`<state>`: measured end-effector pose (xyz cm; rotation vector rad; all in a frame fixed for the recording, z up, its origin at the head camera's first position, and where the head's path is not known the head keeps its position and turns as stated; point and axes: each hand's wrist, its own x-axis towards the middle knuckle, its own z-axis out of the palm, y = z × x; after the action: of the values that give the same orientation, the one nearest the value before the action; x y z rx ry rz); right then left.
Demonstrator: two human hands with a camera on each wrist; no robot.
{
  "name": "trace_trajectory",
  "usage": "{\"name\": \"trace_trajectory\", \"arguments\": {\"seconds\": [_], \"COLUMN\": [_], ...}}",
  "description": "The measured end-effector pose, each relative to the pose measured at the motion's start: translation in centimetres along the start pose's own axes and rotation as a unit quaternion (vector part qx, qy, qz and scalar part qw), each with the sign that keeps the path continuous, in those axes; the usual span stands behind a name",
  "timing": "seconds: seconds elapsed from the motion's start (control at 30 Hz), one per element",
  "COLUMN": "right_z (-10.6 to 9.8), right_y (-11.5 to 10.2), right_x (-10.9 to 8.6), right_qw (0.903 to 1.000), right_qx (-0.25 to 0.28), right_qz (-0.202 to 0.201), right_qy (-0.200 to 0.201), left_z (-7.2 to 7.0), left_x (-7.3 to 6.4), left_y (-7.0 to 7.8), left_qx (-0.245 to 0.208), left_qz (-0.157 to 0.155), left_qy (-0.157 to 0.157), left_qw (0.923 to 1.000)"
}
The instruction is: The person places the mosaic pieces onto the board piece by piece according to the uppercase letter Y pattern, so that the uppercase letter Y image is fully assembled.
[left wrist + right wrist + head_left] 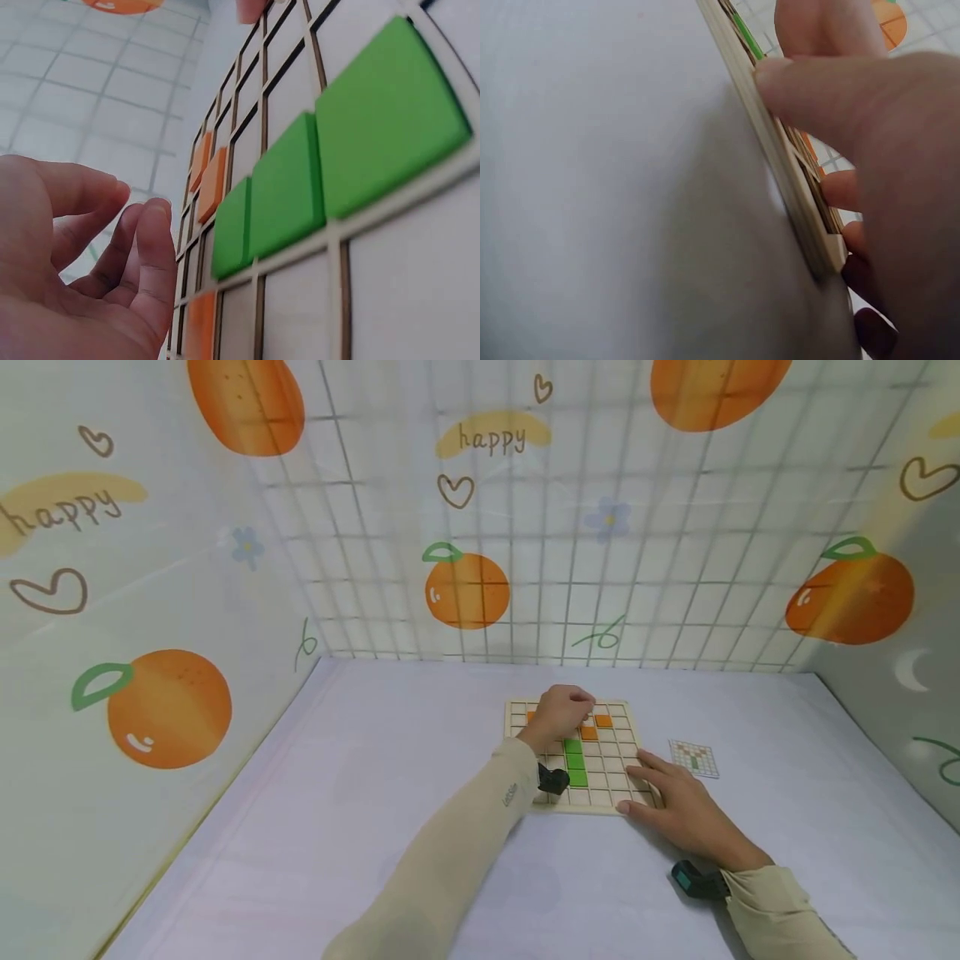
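Observation:
A pale wooden grid board (609,777) lies flat on the table. A column of green square tiles (575,760) sits in its middle cells, and orange tiles (603,721) occupy cells farther back. Above the back of the board hovers my left hand (558,714), covering some cells. In the left wrist view its fingers (154,247) are loosely bent, thumb and fingertips close together, with no tile visible between them. My right hand (686,810) rests at the near right corner, its fingers spread along the right side. Its thumb (795,86) touches the front rim.
Just right of the board lies a small pattern card (693,758) with a coloured grid. A white cloth covers the table (375,760). Printed curtains (375,527) with oranges hang at the back and both sides. Each wrist carries a black camera (553,779).

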<state>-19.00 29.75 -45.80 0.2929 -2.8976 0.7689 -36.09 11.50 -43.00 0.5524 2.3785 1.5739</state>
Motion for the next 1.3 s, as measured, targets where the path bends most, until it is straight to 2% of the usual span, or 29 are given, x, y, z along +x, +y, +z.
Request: {"name": "trace_trajectory", "arguments": {"seconds": [0.17, 0.33, 0.7, 0.9, 1.17, 1.3], "right_z": [0.1, 0.3, 0.3, 0.2, 0.2, 0.1], "right_y": [0.1, 0.2, -0.4, -0.4, -0.5, -0.7], "right_x": [0.2, 0.2, 0.2, 0.0, -0.1, -0.1], "right_qw": [1.0000, 0.9999, 1.0000, 1.0000, 1.0000, 1.0000], "right_qx": [-0.001, 0.006, -0.005, -0.004, -0.004, -0.001], "right_qz": [0.001, 0.004, 0.003, -0.002, -0.001, 0.000], "right_qy": [-0.003, -0.008, -0.006, -0.006, -0.005, -0.005], "left_z": [-1.2, -2.2, -4.1, -5.4, -7.2, -8.2], "left_x": [-0.8, -1.8, -4.0, -5.6, -7.2, -7.8], "left_y": [-0.3, -0.5, -1.5, -2.2, -2.9, -3.4], "left_qx": [-0.022, -0.052, -0.074, -0.050, -0.019, -0.020], "left_qz": [0.018, 0.021, 0.001, -0.004, -0.020, -0.030], "left_qy": [0.006, 0.008, 0.039, 0.038, 0.059, 0.068], "left_qw": [0.9996, 0.9984, 0.9965, 0.9980, 0.9979, 0.9971]}}
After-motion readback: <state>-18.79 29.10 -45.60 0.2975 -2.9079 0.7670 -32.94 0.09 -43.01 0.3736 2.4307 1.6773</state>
